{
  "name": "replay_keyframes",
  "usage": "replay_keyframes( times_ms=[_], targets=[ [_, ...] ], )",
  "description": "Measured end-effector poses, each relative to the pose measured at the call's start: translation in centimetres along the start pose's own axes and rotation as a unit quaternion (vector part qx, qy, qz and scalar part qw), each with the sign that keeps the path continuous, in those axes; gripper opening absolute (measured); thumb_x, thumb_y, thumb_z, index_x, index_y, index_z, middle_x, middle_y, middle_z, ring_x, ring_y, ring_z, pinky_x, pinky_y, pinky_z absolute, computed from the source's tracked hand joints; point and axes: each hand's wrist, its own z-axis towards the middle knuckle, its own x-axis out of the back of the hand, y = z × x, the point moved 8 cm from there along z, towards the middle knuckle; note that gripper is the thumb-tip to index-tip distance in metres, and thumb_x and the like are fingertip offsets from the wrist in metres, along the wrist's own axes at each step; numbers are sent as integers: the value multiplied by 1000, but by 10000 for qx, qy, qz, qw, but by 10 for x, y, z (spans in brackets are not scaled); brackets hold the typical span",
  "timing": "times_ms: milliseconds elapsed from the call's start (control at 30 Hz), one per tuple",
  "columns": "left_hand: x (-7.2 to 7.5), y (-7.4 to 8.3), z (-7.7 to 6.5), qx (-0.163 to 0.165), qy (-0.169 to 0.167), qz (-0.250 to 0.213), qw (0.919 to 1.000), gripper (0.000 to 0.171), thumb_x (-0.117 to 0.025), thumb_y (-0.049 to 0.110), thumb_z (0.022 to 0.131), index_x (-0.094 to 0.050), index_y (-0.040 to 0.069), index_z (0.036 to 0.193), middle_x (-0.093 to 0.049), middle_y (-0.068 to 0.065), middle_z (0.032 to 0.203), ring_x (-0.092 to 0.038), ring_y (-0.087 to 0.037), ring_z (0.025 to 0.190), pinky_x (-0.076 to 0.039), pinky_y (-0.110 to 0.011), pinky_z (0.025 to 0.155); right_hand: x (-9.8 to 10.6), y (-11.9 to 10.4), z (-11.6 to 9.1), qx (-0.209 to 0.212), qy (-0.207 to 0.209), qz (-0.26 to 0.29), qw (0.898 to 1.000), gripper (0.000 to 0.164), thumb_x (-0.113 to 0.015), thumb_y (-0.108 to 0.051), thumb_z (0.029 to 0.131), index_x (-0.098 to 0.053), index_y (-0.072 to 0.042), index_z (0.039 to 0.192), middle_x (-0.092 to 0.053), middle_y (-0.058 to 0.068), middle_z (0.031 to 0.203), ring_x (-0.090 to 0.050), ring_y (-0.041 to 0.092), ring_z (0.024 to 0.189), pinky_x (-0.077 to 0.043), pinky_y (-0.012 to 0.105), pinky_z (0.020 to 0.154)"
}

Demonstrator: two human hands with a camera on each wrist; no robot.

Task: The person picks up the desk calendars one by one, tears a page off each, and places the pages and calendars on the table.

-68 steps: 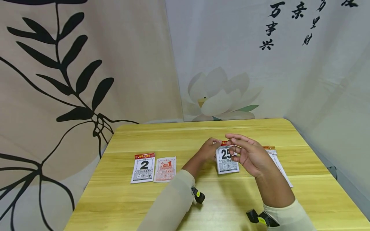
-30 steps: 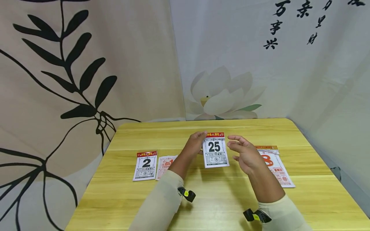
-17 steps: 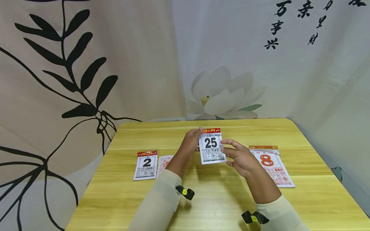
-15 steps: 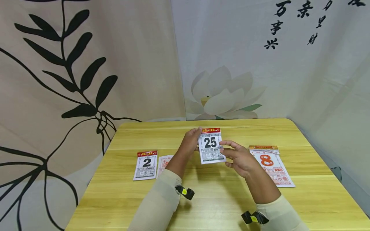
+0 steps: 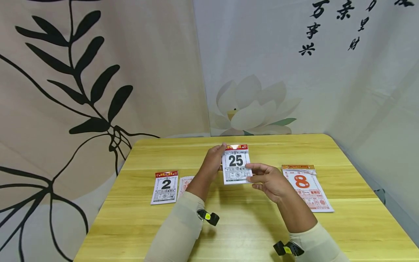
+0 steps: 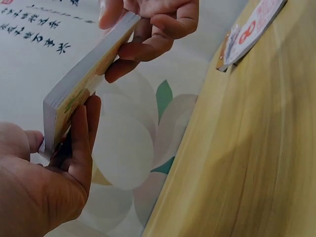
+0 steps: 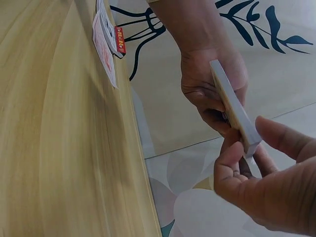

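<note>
Above the table, a small tear-off calendar (image 5: 236, 171) with a red header and a black 25 is held tilted, its face toward the head camera. My left hand (image 5: 212, 161) grips its upper left edge, thumb in front and fingers behind. The right hand (image 5: 270, 181) pinches the lower right side between thumb and fingers. Both wrist views catch the thick calendar pad (image 6: 81, 74) edge-on; the left wrist view also shows my right hand's curled fingers (image 6: 148, 47) along its back.
On the wooden table (image 5: 242, 233), a calendar numbered 2 (image 5: 164, 187) lies at left beside a red-printed sheet (image 5: 185, 183), partly covered by the left arm. A larger calendar with a red 8 (image 5: 307, 185) lies at right, partly behind the right forearm. Printed curtains (image 5: 157, 72) hang behind.
The 25 calendar has moved left and up in my left hand, away from the larger calendar. My right hand, apart from it a second ago, has come onto its lower right side.
</note>
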Motion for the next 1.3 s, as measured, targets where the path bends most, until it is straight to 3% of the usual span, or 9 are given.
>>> replay_keyframes(
  times_ms=[267,533,733,967,1067,1300],
  targets=[
    [-1,3,-2,-98,-105,-124,9998,53,-40,42,120,-60,-5,138,-72,1,81,-74,-10,63,-56,-22,52,-1,-1,-1,79,25,260,9996,34,-72,7,99,-82,-16,122,-61,-3,109,-63,11,87,-60,24,79],
    [-4,3,-4,-105,-146,-248,9995,53,-41,43,119,-61,-4,132,-73,1,80,-73,-9,64,-56,-22,52,1,1,2,-17,318,-204,9993,16,-73,-8,104,-81,-18,115,-62,-6,107,-59,13,95,-55,29,81],
    [-5,2,-3,-138,-175,-286,9993,50,-41,40,120,-62,-5,128,-72,2,77,-71,-9,62,-55,-21,51,3,1,2,-74,546,-465,9974,18,-70,-12,107,-79,-19,121,-62,-7,114,-57,14,108,-49,33,86],
    [-4,2,-4,-131,-136,-178,9997,55,-39,40,120,-59,-8,137,-71,2,79,-71,-9,64,-54,-22,52,9,-2,0,-35,966,-631,9933,18,-71,-15,106,-81,-20,121,-53,-6,124,-44,18,120,-38,37,87],
    [-4,1,-3,-128,-135,-177,9997,52,-40,42,120,-61,-4,132,-72,2,79,-73,-10,65,-56,-23,54,10,-5,0,12,1038,-676,9923,19,-72,-15,106,-81,-18,123,-52,-5,123,-44,18,118,-39,33,83],
    [-3,0,-3,-100,-114,-121,9998,58,-39,43,120,-58,-7,141,-74,2,82,-73,-10,67,-55,-22,54,8,-13,-6,262,1222,-792,9890,22,-74,-13,104,-80,-13,125,-59,-9,109,-51,14,101,-38,27,75]
  ],
)
